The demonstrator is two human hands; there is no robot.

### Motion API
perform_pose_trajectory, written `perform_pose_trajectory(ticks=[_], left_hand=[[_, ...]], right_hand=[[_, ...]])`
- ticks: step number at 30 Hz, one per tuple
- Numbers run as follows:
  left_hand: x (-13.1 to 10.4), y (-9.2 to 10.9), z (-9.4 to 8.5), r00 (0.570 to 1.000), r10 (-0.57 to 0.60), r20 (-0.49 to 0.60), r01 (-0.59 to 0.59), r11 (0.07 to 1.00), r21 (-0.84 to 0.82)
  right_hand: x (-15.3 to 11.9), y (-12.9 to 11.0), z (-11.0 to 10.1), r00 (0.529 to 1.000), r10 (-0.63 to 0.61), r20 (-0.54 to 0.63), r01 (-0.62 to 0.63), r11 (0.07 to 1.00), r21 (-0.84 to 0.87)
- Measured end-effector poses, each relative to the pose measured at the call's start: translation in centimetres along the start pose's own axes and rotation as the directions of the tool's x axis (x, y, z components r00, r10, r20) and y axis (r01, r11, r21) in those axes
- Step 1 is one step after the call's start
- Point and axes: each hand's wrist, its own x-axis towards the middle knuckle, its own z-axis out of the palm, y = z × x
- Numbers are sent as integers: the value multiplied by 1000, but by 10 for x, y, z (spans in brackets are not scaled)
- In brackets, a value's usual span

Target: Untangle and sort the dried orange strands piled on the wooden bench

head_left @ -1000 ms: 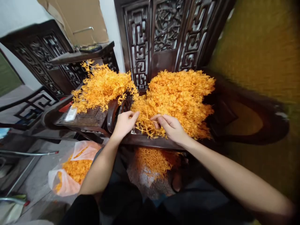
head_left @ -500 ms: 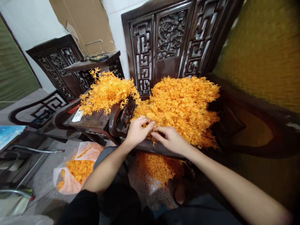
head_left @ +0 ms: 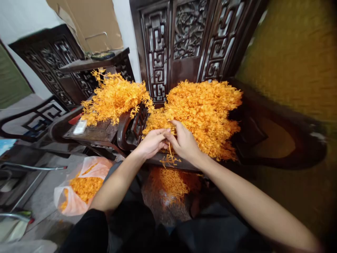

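Both hands meet over the front edge of a dark wooden chair. My left hand [head_left: 154, 143] is closed, its fingertips pinching at the stem of an orange branching sprig [head_left: 170, 160], which looks like plastic flower stems. The sprig dangles below the fingers with its thin tips spread. My right hand [head_left: 185, 140] closes on the same stem from the other side, its thumb touching the left fingertips. Just behind the hands rises a big heap of orange sprigs [head_left: 205, 112] on the chair seat. The exact grip point is hidden by the fingers.
Left of the chair's armrest, another pile of orange sprigs [head_left: 114, 98] lies on a wooden side table [head_left: 101, 135] beside a white card [head_left: 79, 127]. A translucent bag [head_left: 72, 207] of orange pieces stands on the floor. More orange stems [head_left: 173, 184] lie below the seat.
The view has shifted slightly. My hands have come closer together, and the right one has turned over the left fingertips. A sprig now hangs lower and plainer beneath them.
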Motion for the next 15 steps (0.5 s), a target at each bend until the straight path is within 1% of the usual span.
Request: perform_pose_trajectory(ticks=[3,6,8,11,13,15], left_hand=[[2,1,-3,999,-31,18,33,994,-108],[3,0,-6,999,-20,27,23,991,-131],[1,-3,-8,999,-4,40,7,996,-94],[-4,-7,-7,1000,16,19,-16,999,38],[-7,-8,-3,999,-9,-31,12,996,91],[-9,-8,2,995,-66,-73,71,995,70]], right_hand=[[6,-1,1,999,46,-9,-46,999,27],[10,-1,-2,999,51,-2,-51,998,20],[12,1,-5,999,39,22,-39,999,1],[16,5,-11,993,-14,119,16,1000,-9],[18,8,-16,982,-79,171,84,996,-25],[23,13,-22,978,-135,162,146,988,-57]])
